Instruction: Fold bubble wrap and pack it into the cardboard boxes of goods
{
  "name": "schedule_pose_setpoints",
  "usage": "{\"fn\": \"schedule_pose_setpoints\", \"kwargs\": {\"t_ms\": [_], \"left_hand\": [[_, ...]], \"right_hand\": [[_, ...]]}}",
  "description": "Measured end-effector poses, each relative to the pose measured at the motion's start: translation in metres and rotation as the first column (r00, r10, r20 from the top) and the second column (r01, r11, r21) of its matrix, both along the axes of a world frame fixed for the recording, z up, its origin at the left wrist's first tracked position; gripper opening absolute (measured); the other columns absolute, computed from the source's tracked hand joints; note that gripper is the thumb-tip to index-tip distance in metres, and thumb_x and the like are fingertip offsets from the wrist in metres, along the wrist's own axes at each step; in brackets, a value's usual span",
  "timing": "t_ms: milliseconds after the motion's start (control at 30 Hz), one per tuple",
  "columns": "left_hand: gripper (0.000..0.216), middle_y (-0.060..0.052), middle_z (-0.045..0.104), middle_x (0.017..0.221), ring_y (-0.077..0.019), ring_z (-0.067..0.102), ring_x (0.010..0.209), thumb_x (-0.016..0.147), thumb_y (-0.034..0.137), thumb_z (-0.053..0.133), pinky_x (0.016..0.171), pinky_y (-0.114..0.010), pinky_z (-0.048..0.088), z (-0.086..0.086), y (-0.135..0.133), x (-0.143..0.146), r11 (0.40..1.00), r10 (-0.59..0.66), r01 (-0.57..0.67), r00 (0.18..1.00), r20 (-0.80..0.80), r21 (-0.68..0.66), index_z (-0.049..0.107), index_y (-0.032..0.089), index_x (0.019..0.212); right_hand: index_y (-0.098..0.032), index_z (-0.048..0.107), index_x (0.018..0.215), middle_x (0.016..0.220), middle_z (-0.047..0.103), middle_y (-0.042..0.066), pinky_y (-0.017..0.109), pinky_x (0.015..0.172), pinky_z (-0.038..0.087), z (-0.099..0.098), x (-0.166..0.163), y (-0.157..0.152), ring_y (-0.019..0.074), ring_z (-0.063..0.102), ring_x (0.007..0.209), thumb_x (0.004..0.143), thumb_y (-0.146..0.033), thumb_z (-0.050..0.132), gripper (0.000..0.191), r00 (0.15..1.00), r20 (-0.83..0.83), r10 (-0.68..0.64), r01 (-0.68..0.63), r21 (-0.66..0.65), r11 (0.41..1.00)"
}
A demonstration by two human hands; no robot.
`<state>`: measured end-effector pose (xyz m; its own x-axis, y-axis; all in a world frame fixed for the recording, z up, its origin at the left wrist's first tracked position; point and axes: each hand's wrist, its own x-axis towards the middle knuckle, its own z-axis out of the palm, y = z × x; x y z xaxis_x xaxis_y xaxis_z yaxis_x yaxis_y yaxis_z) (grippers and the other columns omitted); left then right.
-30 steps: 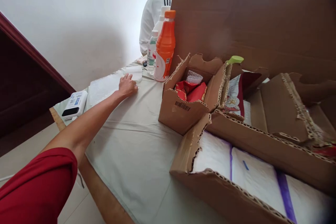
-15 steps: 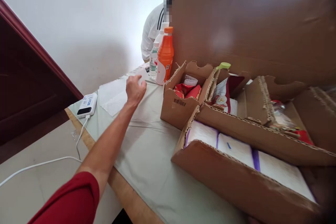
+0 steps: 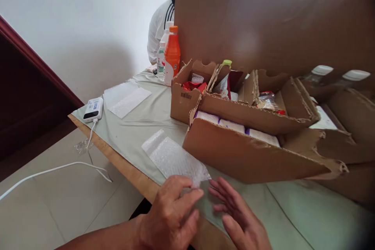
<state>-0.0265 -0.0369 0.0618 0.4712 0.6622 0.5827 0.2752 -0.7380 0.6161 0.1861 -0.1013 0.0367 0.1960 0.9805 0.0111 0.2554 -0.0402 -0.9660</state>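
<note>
A clear bubble-wrap bag (image 3: pixel 175 156) lies slantwise near the front edge of the table, its near end reaching my left hand. My left hand (image 3: pixel 172 211) has its fingers curled around that near end, which they partly hide. Just to the right, my right hand (image 3: pixel 240 218) is open, fingers stretched and thumb apart, holding nothing and close to the bag's corner. More flat bubble-wrap bags (image 3: pixel 129 101) rest farther back on the cloth at the left.
Cardboard boxes (image 3: pixel 249 156) with red packets and white-and-purple packs stand at the right, before a tall cardboard panel (image 3: pixel 263 19). An orange bottle (image 3: pixel 172 52) and clear bottles are behind. A white power bank (image 3: pixel 93 108) with a cable sits left. A person (image 3: pixel 159 27) is partly hidden.
My left hand has come back from the far bags toward me, and one bubble-wrap bag now lies near the front edge. My right hand has entered the view. The view has shifted right.
</note>
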Motion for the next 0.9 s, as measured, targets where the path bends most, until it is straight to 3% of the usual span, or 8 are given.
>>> {"fn": "schedule_pose_setpoints", "kwargs": {"t_ms": [67,133,233,367,467,633,800,900], "left_hand": [[0.042,-0.017,0.068,0.112,-0.027,0.069,0.102,0.079,0.012,0.063,0.087,-0.037,0.061,-0.009,-0.012,0.006,0.987,-0.146,0.147,0.989,0.02,-0.065,0.066,0.013,0.121],[0.034,-0.016,0.071,0.11,-0.0257,0.071,0.099,0.08,0.016,0.065,0.086,-0.035,0.061,-0.015,-0.017,0.009,0.952,-0.289,0.294,0.955,0.071,-0.089,0.068,0.014,0.114],[0.027,-0.015,0.073,0.109,-0.0248,0.071,0.1,0.081,0.015,0.063,0.09,-0.036,0.06,-0.015,-0.013,0.003,0.942,-0.312,0.324,0.941,0.133,-0.087,0.069,0.015,0.108],[0.028,-0.015,0.071,0.115,-0.0291,0.067,0.109,0.082,0.012,0.059,0.095,-0.046,0.057,-0.01,0.01,-0.011,0.982,-0.162,0.153,0.983,-0.081,-0.112,0.069,0.017,0.109],[0.024,-0.015,0.071,0.115,-0.0327,0.064,0.114,0.087,0.013,0.057,0.098,-0.053,0.054,-0.015,0.027,-0.018,0.994,-0.078,0.054,0.961,-0.267,-0.098,0.07,0.017,0.107],[0.025,-0.015,0.07,0.117,-0.0339,0.063,0.114,0.089,0.015,0.057,0.095,-0.055,0.053,-0.032,0.034,-0.017,0.995,-0.074,0.046,0.928,-0.366,-0.086,0.069,0.018,0.11],[0.022,-0.011,0.072,0.113,-0.0316,0.065,0.111,0.09,0.018,0.059,0.096,-0.051,0.052,-0.023,0.032,-0.014,0.996,-0.026,0.0,0.958,-0.286,-0.092,0.071,0.023,0.108],[0.024,-0.01,0.074,0.108,-0.0272,0.069,0.104,0.09,0.017,0.06,0.09,-0.043,0.056,-0.006,0.031,-0.005,0.982,-0.066,0.037,0.986,-0.152,-0.185,0.073,0.025,0.108]], "right_hand": [[-0.023,0.053,0.147,0.121,0.074,0.015,0.04,0.081,0.064,0.004,-0.022,0.006,0.0313,0.074,0.104,0.086,-0.065,0.064,0.075,0.988,-0.146,0.053,-0.069,-0.105,0.992],[-0.021,0.049,0.149,0.101,0.078,0.011,0.037,0.071,0.063,0.003,-0.032,0.01,0.0268,0.076,0.084,0.087,-0.066,0.062,0.078,0.98,-0.196,-0.026,-0.021,-0.231,0.973],[-0.02,0.055,0.143,0.091,0.077,0.007,0.032,0.064,0.059,-0.001,-0.036,0.01,0.0221,0.072,0.073,0.088,-0.061,0.064,0.069,0.983,-0.119,-0.137,0.092,-0.326,0.941],[-0.02,0.067,0.128,0.108,0.077,0.009,0.032,0.079,0.059,0.001,-0.023,0.008,0.0231,0.073,0.091,0.088,-0.053,0.064,0.052,0.987,0.072,-0.146,0.159,-0.222,0.962],[-0.021,0.071,0.121,0.102,0.077,0.007,0.031,0.079,0.059,0.009,0.003,0.008,0.0218,0.073,0.086,0.086,-0.049,0.063,0.045,0.955,0.259,-0.141,0.187,-0.162,0.969],[-0.02,0.072,0.115,0.096,0.078,0.007,0.033,0.071,0.057,0.012,0.06,0.001,0.0214,0.071,0.076,0.084,-0.045,0.059,0.043,0.838,0.53,-0.13,0.243,-0.147,0.959],[-0.02,0.07,0.116,0.104,0.076,0.011,0.041,0.078,0.057,0.013,0.076,-0.022,0.0269,0.071,0.089,0.092,-0.043,0.054,0.037,0.549,0.713,-0.437,0.494,0.146,0.857],[-0.022,0.069,0.117,0.112,0.075,0.012,0.046,0.092,0.055,0.017,0.048,-0.024,0.0279,0.07,0.103,0.098,-0.034,0.053,0.028,0.537,0.716,-0.447,0.377,0.271,0.886]]}}
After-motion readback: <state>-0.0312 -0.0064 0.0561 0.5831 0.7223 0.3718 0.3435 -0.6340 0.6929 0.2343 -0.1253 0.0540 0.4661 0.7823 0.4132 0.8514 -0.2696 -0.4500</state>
